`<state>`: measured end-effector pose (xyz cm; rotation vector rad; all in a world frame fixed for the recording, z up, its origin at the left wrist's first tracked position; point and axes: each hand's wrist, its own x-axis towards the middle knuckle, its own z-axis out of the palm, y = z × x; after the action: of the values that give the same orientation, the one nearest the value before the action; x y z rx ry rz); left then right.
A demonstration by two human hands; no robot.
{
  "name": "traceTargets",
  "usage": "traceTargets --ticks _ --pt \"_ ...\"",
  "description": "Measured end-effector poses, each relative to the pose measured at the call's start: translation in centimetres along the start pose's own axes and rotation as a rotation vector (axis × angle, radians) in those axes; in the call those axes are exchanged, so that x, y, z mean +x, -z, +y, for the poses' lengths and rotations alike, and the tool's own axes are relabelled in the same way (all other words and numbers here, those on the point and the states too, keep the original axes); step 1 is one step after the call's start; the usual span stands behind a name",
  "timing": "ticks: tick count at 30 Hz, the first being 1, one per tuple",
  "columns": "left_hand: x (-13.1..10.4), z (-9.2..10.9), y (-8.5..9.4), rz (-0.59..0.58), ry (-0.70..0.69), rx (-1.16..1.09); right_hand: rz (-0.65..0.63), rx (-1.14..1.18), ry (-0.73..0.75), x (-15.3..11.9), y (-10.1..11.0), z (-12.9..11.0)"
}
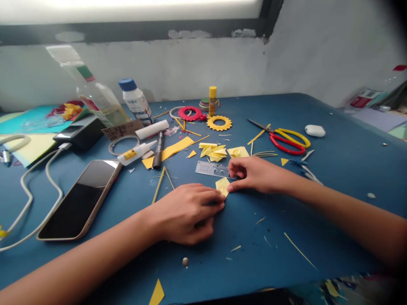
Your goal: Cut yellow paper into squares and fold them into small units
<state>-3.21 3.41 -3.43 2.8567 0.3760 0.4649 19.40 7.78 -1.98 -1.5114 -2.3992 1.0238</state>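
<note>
A small folded piece of pale yellow paper (222, 184) lies on the blue table between my two hands. The fingertips of my left hand (192, 212) are bent together and press on its lower left edge. On the other side, my right hand (251, 173) has its thumb at the paper's right edge, with the fingers curled in. Just behind the paper is a metal ruler (211, 168) with cut-out shapes, its right end hidden by my right hand. Folded yellow paper pieces (214, 152) sit beyond the ruler.
Scissors (288, 137) with red and yellow handles lie at the right, near a white earbud case (315, 131). A phone (81, 199), black marker (158, 150) and glue bottle (135, 153) are at the left. Behind stand a glue stick (212, 101) and toothed rings, one yellow (219, 123).
</note>
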Motion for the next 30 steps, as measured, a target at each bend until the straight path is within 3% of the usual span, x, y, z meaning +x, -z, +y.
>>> traceTargets --ticks 10,15,18,21,30 --pt "-0.1 -0.2 0.9 0.022 0.018 -0.170 -0.120 0.039 0.054 0.2 1.1 -0.1" --pt "1.1 0.3 0.6 0.086 0.331 -0.099 -0.084 -0.013 0.079 -0.7 0.5 -0.9" --pt "1.9 0.3 0.4 0.067 0.432 0.003 -0.024 -0.046 0.100 -1.2 -0.1 -1.2" --pt "2.2 -0.2 0.6 -0.001 0.475 -0.039 -0.045 -0.029 0.123 -1.3 -0.4 -1.3" --pt "1.5 -1.9 1.5 -0.019 0.462 -0.181 -0.110 0.041 0.240 -1.3 0.0 -0.6"
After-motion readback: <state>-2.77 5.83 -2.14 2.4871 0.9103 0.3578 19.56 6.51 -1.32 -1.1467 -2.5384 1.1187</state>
